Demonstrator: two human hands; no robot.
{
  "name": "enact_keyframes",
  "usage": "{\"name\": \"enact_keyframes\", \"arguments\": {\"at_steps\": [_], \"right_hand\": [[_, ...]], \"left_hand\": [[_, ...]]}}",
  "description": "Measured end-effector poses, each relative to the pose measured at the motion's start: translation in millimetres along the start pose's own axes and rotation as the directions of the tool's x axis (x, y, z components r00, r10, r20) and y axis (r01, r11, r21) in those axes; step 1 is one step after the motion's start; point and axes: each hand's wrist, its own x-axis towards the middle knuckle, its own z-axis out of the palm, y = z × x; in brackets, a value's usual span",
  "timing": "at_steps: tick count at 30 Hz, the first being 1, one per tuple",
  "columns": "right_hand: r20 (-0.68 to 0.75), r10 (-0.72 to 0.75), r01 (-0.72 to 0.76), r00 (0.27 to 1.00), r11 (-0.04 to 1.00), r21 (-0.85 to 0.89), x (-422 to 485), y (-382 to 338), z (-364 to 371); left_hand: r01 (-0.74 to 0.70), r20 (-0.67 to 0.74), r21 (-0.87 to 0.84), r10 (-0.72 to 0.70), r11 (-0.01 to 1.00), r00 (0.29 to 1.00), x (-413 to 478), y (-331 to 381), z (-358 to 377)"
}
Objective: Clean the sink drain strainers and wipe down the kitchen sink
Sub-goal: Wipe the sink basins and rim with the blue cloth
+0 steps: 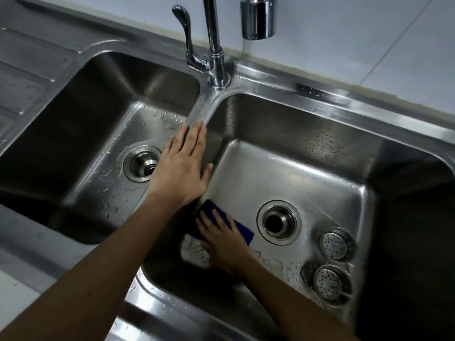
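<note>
Strainers (330,281): two, perforated, found loose on the floor of the right basin (295,168), near its front-right corner, just beside each other. Sat right of the open drain (279,221), with that drain between them and the right hand (221,239). Pressed the blue cloth (242,232) flat under the right hand, fingers straight, at the basin's front-left corner, close to the divider (199,112). Cloth's long axis: back-left to front-right, pointed toward the drain. Rested the left hand (182,163) flat on the divider, fingers straight, holding nothing. Judged the right hand nearer the strainers and the left well apart. Judged the wipe unfinished, with the next sweep probably rightward and the strainers in its path.
</note>
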Motion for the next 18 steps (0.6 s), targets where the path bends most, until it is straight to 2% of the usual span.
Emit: {"name": "enact_keyframes", "arguments": {"at_steps": [4,6,9,11,14,18], "right_hand": [[0.215,-0.256,0.263,0.942,0.965,-0.003,-57,15,-4],[0.245,-0.307,0.341,0.919,0.934,-0.109,-88,35,-4],[0.299,-0.253,0.333,0.92,0.908,-0.254,-133,70,3],[0.293,-0.301,0.379,0.908,0.887,-0.264,-143,82,11],[0.216,-0.31,0.359,0.926,0.899,-0.251,-115,63,8],[0.227,-0.284,0.302,0.931,0.952,-0.046,-42,19,-2]], "left_hand": [[-0.008,0.025,-0.001,0.008,1.0,1.0,1,-1,-1],[-0.013,0.028,-0.003,0.013,1.0,1.0,1,-2,-1],[-0.009,0.023,-0.003,0.009,1.0,1.0,1,-2,0],[-0.005,0.02,0.007,0.005,1.0,1.0,2,-2,2],[-0.01,0.014,0.005,0.01,1.0,1.0,3,-3,4],[-0.027,0.008,0.002,0.027,1.0,1.0,3,-5,4]]}}
